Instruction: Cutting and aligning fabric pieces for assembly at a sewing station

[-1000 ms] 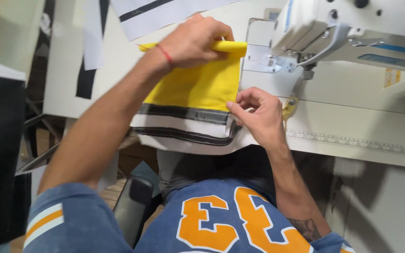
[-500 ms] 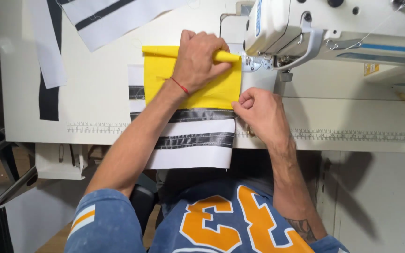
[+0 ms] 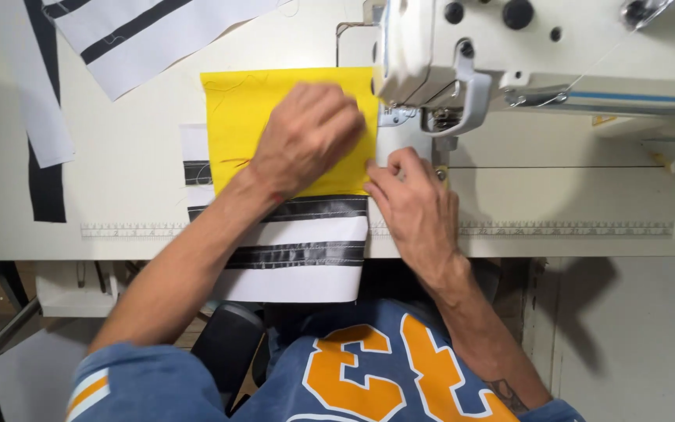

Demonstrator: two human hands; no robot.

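Yellow fabric (image 3: 244, 117) lay flat on the white table (image 3: 119, 180), atop a white panel w/ black stripes (image 3: 306, 254). Left hand (image 3: 306, 141) pressed it flat, fingers spread, gripping nothing; right hand (image 3: 412, 199) pinched its right edge beside the sewing machine (image 3: 548, 55) (small yellow label at the machine's right side). More striped pieces (image 3: 142, 35) lay top left.

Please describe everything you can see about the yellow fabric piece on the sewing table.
The yellow fabric piece is a flat, roughly square cloth, plain bright yellow, with a few loose threads on it. It lies spread on the white table, overlapping the top of a white piece with black stripes. The left hand presses flat on its middle. The right hand touches its lower right corner, beside the sewing machine, whose head covers the upper right corner.
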